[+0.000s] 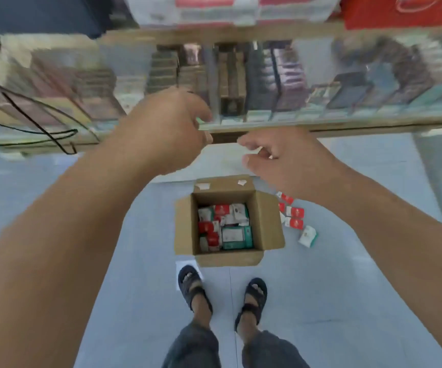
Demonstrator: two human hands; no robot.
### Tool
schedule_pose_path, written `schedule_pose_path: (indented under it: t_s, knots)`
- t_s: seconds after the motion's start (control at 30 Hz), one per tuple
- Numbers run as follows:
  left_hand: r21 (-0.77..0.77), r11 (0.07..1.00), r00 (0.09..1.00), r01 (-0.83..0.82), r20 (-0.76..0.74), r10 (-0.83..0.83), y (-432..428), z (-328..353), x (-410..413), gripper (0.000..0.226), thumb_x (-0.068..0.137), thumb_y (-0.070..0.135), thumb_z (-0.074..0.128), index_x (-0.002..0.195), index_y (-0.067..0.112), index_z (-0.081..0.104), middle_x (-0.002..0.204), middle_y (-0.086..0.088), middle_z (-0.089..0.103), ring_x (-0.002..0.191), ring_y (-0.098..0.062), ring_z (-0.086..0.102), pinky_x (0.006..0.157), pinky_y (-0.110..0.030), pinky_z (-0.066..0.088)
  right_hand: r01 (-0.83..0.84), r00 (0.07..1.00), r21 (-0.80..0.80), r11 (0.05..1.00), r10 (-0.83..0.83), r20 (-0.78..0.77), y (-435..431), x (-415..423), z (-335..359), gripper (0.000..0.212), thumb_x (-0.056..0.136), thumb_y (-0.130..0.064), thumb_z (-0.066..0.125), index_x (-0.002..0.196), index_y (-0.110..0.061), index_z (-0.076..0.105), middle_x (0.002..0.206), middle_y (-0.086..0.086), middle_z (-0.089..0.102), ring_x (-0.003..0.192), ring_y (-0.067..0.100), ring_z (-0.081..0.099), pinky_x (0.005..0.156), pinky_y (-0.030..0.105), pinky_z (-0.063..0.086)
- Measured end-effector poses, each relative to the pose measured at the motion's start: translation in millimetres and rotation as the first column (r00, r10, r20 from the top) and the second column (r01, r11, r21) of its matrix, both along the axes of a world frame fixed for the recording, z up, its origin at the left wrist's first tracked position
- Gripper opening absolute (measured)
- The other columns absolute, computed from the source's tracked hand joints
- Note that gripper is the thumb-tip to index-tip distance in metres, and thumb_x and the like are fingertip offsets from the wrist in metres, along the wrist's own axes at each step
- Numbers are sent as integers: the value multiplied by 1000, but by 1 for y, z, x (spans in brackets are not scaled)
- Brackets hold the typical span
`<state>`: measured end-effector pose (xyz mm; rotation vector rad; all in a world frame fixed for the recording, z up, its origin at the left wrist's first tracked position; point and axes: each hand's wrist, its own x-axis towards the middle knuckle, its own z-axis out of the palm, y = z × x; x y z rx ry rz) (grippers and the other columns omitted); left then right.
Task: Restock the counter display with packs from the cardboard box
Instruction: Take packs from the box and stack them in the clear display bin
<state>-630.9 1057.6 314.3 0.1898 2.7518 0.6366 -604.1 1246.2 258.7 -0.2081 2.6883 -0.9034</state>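
Packs, red, white and green, lie jumbled in the open cardboard box on the floor, at 6 o'clock from both hands. The right hand, loosely curled and apparently empty, is nearer. The left hand curls at the counter display edge; blur hides whether it holds anything.

Blur smears the counter display across the upper frame. Whether the left hand grips anything is unclear.
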Motion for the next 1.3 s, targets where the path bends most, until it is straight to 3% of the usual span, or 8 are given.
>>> schedule_pose_path:
  t_s: [0.1,0.2,0.23,0.33,0.5,0.7,1.03,1.3]
  knots:
    - [-16,1000,992,14,126,-12,-2,-85,10,34,93,30,63,126,34,60,122,7,62,93,-14,53,78,-25,39,-82,975,134,988,52,215,0,17,-105,34,98,-27,51,130,-23,62,127,-2,64,114,17,59,97,32,46]
    - [-68,994,967,85,244,-66,-8,-180,17,34,94,25,58,128,31,58,130,5,57,112,-18,53,86,-26,42,-173,900,211,962,68,431,-6,33,-219,22,96,-23,50,108,-19,68,109,7,68,103,30,62,77,31,48]
    - [-93,989,958,118,273,-89,-11,-210,18,34,95,24,56,129,29,57,131,3,56,116,-20,52,91,-29,44,-184,879,218,959,61,474,-9,36,-256,25,96,-23,51,116,-19,66,115,8,67,108,29,61,79,31,47]
    - [-130,982,931,139,355,-85,-22,-292,18,36,96,23,54,132,29,54,134,2,52,121,-22,49,97,-32,41,-255,844,243,936,93,528,-20,41,-352,38,96,-21,53,132,-11,58,132,11,60,116,28,58,94,39,49]
    - [-212,962,905,174,419,-72,-37,-401,21,35,95,22,55,130,25,56,127,-4,59,113,-23,55,90,-33,46,-290,826,257,922,106,554,-44,28,-479,33,92,-19,56,125,-13,59,111,9,65,93,25,63,80,42,57]
    - [-175,973,904,152,423,-65,-22,-491,18,49,94,21,58,139,33,46,135,1,54,117,-21,54,83,-31,49,-172,811,249,953,-7,585,-60,12,-596,45,91,-23,64,134,-18,51,121,5,63,100,21,61,74,28,47]
    - [-248,938,798,241,601,-46,16,-561,-7,56,97,22,58,147,28,36,142,-3,48,125,-22,51,100,-37,48,5,809,141,990,-87,581,-78,-8,-693,46,90,-18,65,134,-19,51,131,7,59,118,23,56,97,38,48]
    - [-213,968,901,135,432,-31,6,-516,4,45,95,19,56,136,36,49,130,2,59,113,-20,56,83,-27,48,407,730,-124,905,-242,639,-54,-3,-608,55,77,-18,78,127,-24,57,116,-3,63,102,10,59,77,29,54]
